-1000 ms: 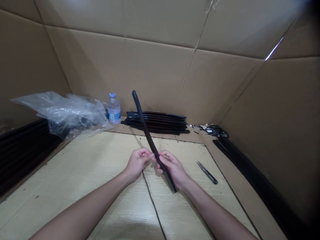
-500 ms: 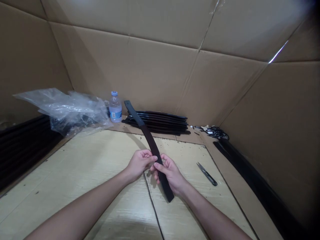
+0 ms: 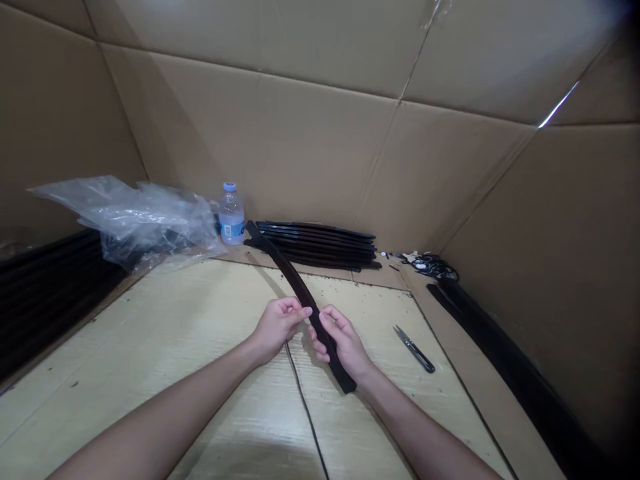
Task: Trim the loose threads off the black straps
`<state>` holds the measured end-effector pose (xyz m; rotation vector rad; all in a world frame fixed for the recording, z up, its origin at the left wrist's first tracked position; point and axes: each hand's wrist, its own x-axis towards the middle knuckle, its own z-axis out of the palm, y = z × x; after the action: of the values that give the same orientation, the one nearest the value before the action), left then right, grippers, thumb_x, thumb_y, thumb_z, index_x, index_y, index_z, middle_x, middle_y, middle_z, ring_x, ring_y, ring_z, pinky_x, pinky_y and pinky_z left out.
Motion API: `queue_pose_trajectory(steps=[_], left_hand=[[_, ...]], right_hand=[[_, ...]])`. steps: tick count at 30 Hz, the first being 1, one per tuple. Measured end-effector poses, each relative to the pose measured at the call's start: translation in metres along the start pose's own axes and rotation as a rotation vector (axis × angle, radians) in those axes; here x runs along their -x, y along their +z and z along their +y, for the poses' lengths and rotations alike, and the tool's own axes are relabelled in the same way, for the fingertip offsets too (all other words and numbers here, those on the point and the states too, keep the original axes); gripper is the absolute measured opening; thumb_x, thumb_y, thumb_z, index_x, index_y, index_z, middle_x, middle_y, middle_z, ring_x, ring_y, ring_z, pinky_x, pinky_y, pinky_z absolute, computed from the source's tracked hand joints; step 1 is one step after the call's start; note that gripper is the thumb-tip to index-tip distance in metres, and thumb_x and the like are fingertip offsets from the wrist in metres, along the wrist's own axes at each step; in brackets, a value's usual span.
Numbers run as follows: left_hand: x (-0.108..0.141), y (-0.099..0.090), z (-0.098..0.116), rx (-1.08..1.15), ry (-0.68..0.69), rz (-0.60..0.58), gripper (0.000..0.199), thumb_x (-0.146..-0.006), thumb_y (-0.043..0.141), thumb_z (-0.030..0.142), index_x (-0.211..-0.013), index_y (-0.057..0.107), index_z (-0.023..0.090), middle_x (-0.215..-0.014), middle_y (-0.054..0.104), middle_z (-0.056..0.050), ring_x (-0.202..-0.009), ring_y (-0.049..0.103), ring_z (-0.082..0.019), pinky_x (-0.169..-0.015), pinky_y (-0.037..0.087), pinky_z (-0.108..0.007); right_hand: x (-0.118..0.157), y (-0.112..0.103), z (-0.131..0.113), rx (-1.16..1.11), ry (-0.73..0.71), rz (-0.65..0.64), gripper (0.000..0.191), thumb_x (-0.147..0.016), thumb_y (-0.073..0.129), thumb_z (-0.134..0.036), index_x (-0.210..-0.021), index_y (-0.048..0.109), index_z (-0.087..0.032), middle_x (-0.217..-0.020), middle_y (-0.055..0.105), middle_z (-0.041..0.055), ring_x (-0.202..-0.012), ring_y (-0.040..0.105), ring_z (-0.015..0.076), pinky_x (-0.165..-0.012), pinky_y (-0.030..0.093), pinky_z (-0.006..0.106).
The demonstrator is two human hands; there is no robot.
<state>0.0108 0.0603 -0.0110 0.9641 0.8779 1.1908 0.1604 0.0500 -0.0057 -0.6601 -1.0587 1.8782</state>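
A long, slightly curved black strip (image 3: 294,278) slants over the table between my hands, its far end toward the bottle and its near end by my right wrist. My left hand (image 3: 281,327) pinches the strip's left edge near the middle with thumb and fingers. Wrapped around the lower part from the right, my right hand (image 3: 343,341) has its thumb on the strip's upper face and its fingertips showing on the left side. What the strip is made for I cannot tell.
Thread snips (image 3: 414,349) lie right of my hands. A stack of similar black strips (image 3: 320,245), a water bottle (image 3: 231,215), clear plastic bags (image 3: 150,223) and tangled black cords (image 3: 434,265) line the back. More black strips (image 3: 55,293) lie left; a long black piece (image 3: 505,363) lies right. Cardboard walls surround the table.
The strip has turned about its length and tilted, its far end lower and its near end shifted right. My right hand's grip has rolled with it; my left hand has barely moved.
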Motion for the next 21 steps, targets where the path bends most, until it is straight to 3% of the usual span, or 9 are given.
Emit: queue_pose_trajectory(steps=[7,12,17,21], left_hand=[[0.0,0.0,0.001,0.007,-0.006,-0.021,0.034,-0.065,0.075,0.034,-0.063,0.049,0.013,-0.047,0.045,0.005,-0.038,0.034,-0.003,-0.039,0.015,-0.018],[0.001,-0.001,0.001,0.038,-0.025,-0.055,0.031,-0.062,0.078,0.033,-0.07,0.057,0.011,-0.049,0.045,0.006,-0.037,0.029,-0.002,-0.038,0.014,-0.018],[0.003,-0.001,0.005,0.045,-0.033,-0.163,0.033,-0.057,0.081,0.028,-0.076,0.063,0.008,-0.056,0.056,0.001,-0.038,0.033,-0.002,-0.037,0.016,-0.017],[0.005,0.0,0.008,0.079,-0.009,-0.248,0.032,-0.052,0.083,0.022,-0.076,0.067,0.008,-0.066,0.064,-0.005,-0.053,0.051,-0.009,-0.044,0.03,-0.017]], right_hand=[[-0.002,-0.007,0.0,0.158,-0.038,0.041,0.039,-0.074,0.069,-0.035,-0.103,0.053,-0.013,-0.062,0.062,0.001,-0.043,0.045,0.006,-0.038,0.032,0.017],[0.0,-0.008,-0.007,0.161,0.018,0.062,0.045,-0.067,0.076,-0.025,-0.106,0.056,-0.014,-0.066,0.062,-0.0004,-0.047,0.046,0.005,-0.045,0.035,0.017],[0.003,-0.015,-0.014,0.162,0.14,-0.052,0.032,-0.063,0.077,-0.016,-0.09,0.062,-0.011,-0.063,0.055,-0.0031,-0.046,0.042,0.0028,-0.044,0.034,0.016],[0.007,-0.016,-0.014,0.156,0.131,-0.094,0.027,-0.062,0.077,-0.013,-0.078,0.055,-0.013,-0.061,0.054,-0.0051,-0.046,0.044,0.003,-0.044,0.036,0.015]])
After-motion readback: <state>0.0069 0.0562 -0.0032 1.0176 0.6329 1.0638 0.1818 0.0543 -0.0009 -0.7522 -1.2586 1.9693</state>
